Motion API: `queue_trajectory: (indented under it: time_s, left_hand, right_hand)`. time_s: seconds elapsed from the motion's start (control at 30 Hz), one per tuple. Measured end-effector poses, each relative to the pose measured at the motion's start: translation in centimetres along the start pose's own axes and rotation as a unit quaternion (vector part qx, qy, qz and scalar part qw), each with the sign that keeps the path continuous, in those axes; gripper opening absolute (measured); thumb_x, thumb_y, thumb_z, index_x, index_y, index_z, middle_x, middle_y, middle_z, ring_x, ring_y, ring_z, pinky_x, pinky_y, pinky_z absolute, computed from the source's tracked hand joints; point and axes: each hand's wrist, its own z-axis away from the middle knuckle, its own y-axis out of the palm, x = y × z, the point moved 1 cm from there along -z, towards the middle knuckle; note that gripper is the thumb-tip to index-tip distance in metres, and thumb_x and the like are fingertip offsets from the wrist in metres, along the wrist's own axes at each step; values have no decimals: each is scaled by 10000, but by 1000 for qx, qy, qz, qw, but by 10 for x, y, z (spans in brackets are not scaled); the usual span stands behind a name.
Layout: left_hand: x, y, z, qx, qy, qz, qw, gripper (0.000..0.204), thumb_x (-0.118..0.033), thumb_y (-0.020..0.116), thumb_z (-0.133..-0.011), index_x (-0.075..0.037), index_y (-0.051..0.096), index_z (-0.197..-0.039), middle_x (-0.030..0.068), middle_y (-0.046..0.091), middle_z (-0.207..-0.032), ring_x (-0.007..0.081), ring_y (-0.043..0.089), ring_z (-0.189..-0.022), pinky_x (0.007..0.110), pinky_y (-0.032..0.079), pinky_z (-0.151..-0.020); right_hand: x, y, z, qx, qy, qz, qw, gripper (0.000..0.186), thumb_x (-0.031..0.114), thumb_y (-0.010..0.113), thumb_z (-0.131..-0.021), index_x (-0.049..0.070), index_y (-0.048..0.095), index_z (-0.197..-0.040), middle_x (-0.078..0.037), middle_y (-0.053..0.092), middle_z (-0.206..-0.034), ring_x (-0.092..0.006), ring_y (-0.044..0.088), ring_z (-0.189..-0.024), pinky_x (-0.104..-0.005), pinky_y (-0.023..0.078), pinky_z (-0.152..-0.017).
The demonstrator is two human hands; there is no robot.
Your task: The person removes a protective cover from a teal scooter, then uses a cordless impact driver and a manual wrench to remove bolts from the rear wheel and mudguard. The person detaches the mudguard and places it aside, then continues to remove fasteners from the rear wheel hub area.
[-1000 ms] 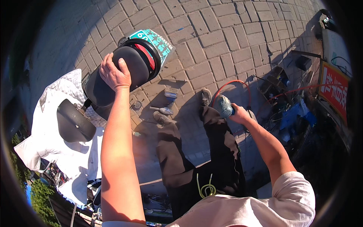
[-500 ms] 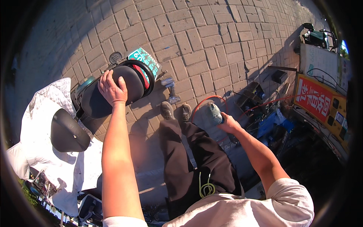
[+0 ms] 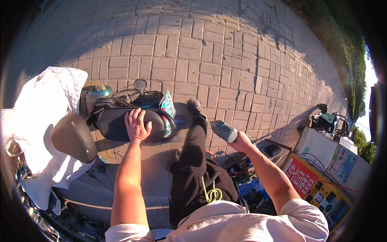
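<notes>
Your left hand [image 3: 136,124] is lying flat, fingers spread, on top of the black scooter seat [image 3: 121,123] at the left, not gripping anything. Your right hand [image 3: 240,142] is wrapped tight around a teal power tool [image 3: 224,131], held up over the brick pavement [image 3: 225,52] just right of your raised leg [image 3: 196,153].

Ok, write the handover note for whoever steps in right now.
Left hand: palm down on the black scooter seat, steadying it.
Right hand: gripping a grey-green power tool, raised and clear of the scooter.
Tools and parts lie on the brick paving at the right.
Done: cannot tell from this view.
Left: tool not yet on the scooter.
</notes>
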Motion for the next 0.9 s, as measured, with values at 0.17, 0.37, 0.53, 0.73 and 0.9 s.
queue_trajectory:
  time_s: [0.17,0.37,0.53,0.73,0.9]
  left_hand:
    - [-4,-13,-3,89,-55,-9,994,611,-336,676,-716,-137,448,-1246,88,445,-1306,310,396,-1233,536,256,-1061]
    - [-74,-25,-49,41,-217,60,974,406,-223,664,-740,-82,553,-1104,122,484,-1253,323,441,-1184,513,282,-1027]
    - [-180,27,-136,13,-397,381,835,146,-188,568,-837,-52,621,-835,138,623,-809,333,593,-821,423,452,-744]
    - [-158,212,-197,-156,-704,598,351,296,-306,558,-927,-35,655,-996,45,668,-839,151,616,-717,302,475,-633]
    - [-118,412,-131,-183,-815,480,266,326,-238,586,-888,-17,594,-1127,81,652,-869,178,613,-715,320,484,-603]
  right_hand:
    - [49,-86,-97,80,-73,62,992,459,210,696,-698,81,594,-1127,-183,670,-932,-361,643,-889,-404,518,-745]
    - [169,-152,-195,150,-211,155,953,518,142,706,-680,85,579,-1179,-163,668,-989,-333,640,-935,-394,510,-797]
    - [234,-147,-294,260,-298,158,905,474,129,703,-685,83,581,-1141,-150,663,-980,-327,637,-934,-380,500,-798]
    - [236,-64,-448,387,-303,60,869,436,175,733,-719,68,576,-1111,-160,660,-880,-342,641,-851,-358,498,-725]
    - [229,-18,-528,420,-399,189,793,380,234,734,-740,80,596,-1059,-140,661,-817,-367,625,-798,-359,494,-683]
